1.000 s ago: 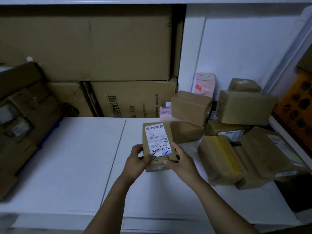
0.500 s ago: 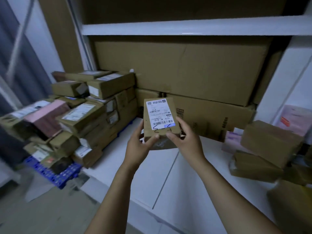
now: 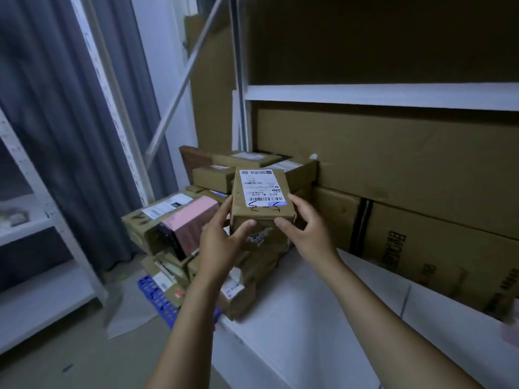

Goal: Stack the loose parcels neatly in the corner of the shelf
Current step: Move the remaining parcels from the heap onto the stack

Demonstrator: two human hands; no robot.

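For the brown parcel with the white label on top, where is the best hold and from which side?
Grip the parcel by its two long side faces at the near end, one hand from each side, as the left hand and right hand do. It is a flat-sided box held label up, so opposed faces give a steady hold and probably leave the underside free.

Both bare forearms reach forward, the left hand [image 3: 222,242] and right hand [image 3: 309,234] clasping a small brown cardboard parcel [image 3: 261,197] between them, thumbs on its near face.
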